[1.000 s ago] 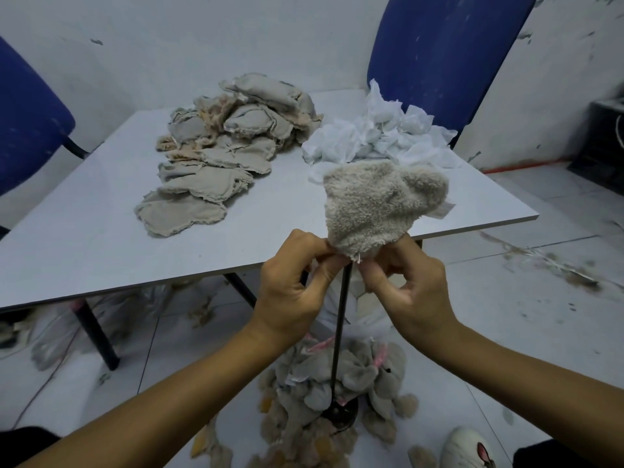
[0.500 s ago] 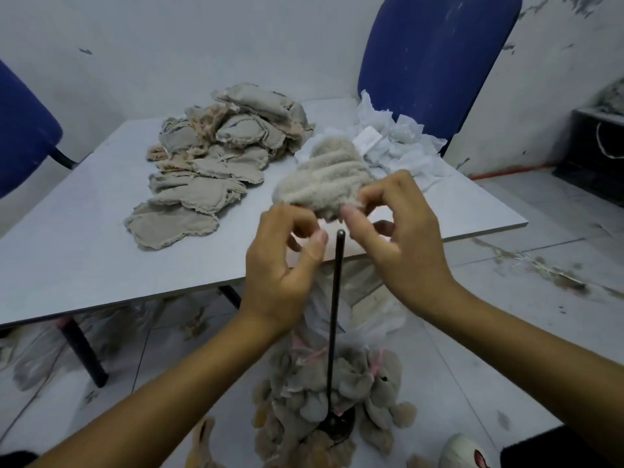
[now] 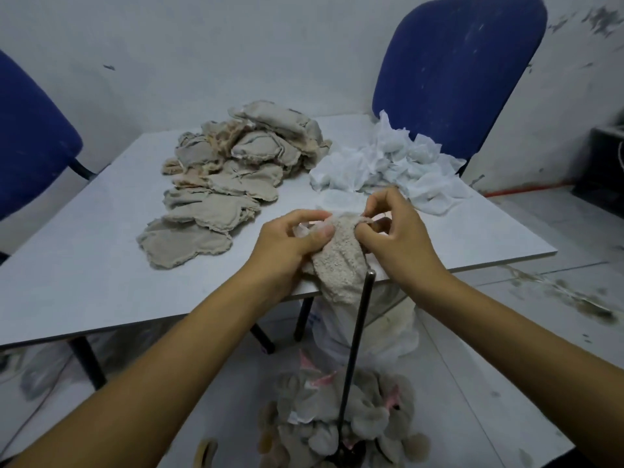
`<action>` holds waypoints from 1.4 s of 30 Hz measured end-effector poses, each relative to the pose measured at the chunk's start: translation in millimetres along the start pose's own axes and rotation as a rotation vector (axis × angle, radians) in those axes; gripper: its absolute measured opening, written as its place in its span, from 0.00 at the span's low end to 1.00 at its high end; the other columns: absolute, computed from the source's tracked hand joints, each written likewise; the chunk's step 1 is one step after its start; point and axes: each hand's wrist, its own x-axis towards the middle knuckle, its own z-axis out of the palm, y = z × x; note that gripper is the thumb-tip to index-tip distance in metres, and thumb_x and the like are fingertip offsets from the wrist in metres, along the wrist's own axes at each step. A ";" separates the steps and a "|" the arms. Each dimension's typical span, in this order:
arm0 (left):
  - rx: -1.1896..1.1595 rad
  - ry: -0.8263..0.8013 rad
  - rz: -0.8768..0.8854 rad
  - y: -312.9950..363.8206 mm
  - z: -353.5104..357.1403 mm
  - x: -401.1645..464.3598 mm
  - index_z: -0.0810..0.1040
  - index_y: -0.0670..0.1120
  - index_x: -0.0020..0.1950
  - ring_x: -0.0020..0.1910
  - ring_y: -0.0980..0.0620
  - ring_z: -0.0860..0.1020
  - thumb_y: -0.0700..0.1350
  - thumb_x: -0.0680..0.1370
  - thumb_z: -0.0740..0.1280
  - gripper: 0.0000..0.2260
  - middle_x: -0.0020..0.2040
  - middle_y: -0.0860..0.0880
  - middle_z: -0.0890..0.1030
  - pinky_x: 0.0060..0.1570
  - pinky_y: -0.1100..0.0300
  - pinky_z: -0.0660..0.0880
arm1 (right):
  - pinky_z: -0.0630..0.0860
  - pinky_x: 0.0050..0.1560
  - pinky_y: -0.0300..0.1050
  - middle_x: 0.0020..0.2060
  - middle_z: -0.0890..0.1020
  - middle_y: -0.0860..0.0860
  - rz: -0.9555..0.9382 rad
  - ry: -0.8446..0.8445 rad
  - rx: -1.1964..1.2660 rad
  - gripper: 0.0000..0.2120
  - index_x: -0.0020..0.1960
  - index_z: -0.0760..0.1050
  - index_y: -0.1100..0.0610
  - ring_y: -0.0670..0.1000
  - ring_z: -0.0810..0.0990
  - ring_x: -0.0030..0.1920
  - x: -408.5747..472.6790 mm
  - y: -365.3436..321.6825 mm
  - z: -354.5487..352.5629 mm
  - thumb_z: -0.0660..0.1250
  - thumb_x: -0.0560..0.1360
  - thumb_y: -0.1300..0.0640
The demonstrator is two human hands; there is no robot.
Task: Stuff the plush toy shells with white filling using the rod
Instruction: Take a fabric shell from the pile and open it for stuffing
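Both hands clamped on fuzzy shell (image 3: 337, 265), left hand (image 3: 290, 244) pinching its left edge, right hand (image 3: 395, 238) its top opening; shell held over table (image 3: 101, 265) front edge, beside upright rod (image 3: 354, 359) tip; flat shells (image 3: 229, 184) and white filling (image 3: 388, 167) piled behind.

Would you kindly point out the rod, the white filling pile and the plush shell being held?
rod (image 3: 358, 336), head view, mid-shaft.
white filling pile (image 3: 388, 167), head view, centre.
plush shell (image 3: 339, 265), head view, fuzzy body.
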 end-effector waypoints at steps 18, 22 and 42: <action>0.072 0.340 0.011 -2.4 8.7 9.5 0.76 0.51 0.39 0.40 0.48 0.76 0.38 0.79 0.66 0.11 0.40 0.46 0.79 0.43 0.52 0.74 | 0.83 0.43 0.52 0.37 0.81 0.45 0.019 -0.131 0.198 0.10 0.46 0.78 0.53 0.47 0.80 0.38 -5.1 -2.8 13.7 0.77 0.71 0.61; 0.146 0.296 0.034 -1.6 7.3 6.9 0.74 0.50 0.40 0.38 0.49 0.75 0.40 0.80 0.65 0.10 0.38 0.48 0.78 0.40 0.53 0.72 | 0.82 0.37 0.43 0.33 0.82 0.47 0.055 -0.155 0.178 0.08 0.41 0.79 0.53 0.46 0.82 0.35 -5.3 -1.4 11.9 0.77 0.70 0.61; 1.268 -0.013 0.695 18.4 -31.1 14.5 0.80 0.46 0.61 0.58 0.48 0.74 0.37 0.79 0.68 0.12 0.60 0.46 0.78 0.57 0.58 0.70 | 0.71 0.52 0.46 0.56 0.73 0.51 -0.357 0.042 -0.686 0.10 0.58 0.78 0.52 0.52 0.70 0.57 17.4 23.3 -22.5 0.67 0.78 0.59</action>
